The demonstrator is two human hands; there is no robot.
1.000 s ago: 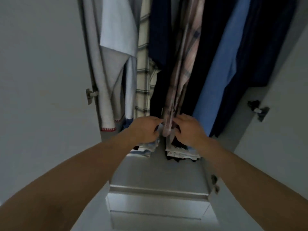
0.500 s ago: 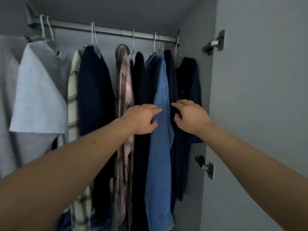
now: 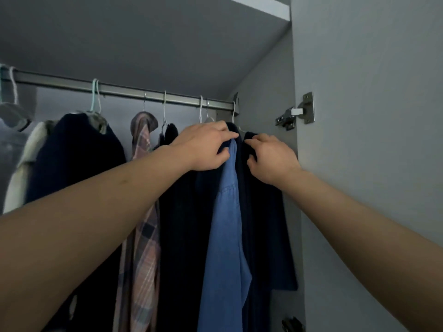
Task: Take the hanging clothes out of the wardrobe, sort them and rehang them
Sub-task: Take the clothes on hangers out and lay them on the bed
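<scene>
Several garments hang on hangers from a metal rail (image 3: pixel 124 90) inside the wardrobe. My left hand (image 3: pixel 205 148) pinches the shoulder of a blue shirt (image 3: pixel 225 236) near its top. My right hand (image 3: pixel 272 159) has its fingers curled onto the shoulder of a dark navy garment (image 3: pixel 268 236) hanging furthest right, next to the blue shirt. To the left hang a black garment (image 3: pixel 177 236), a pink plaid shirt (image 3: pixel 143 248) and a dark navy sweater (image 3: pixel 76 159).
The open wardrobe door (image 3: pixel 371 164) stands close on the right with a metal hinge (image 3: pixel 294 113) at hand height. A shelf (image 3: pixel 143 32) runs above the rail. More light-coloured garments (image 3: pixel 16 168) hang at the far left.
My view has lifted from the garment hems to the rail. Both hands rose from mid-height up to the shoulders of the blue shirt and the dark navy garment and took hold there.
</scene>
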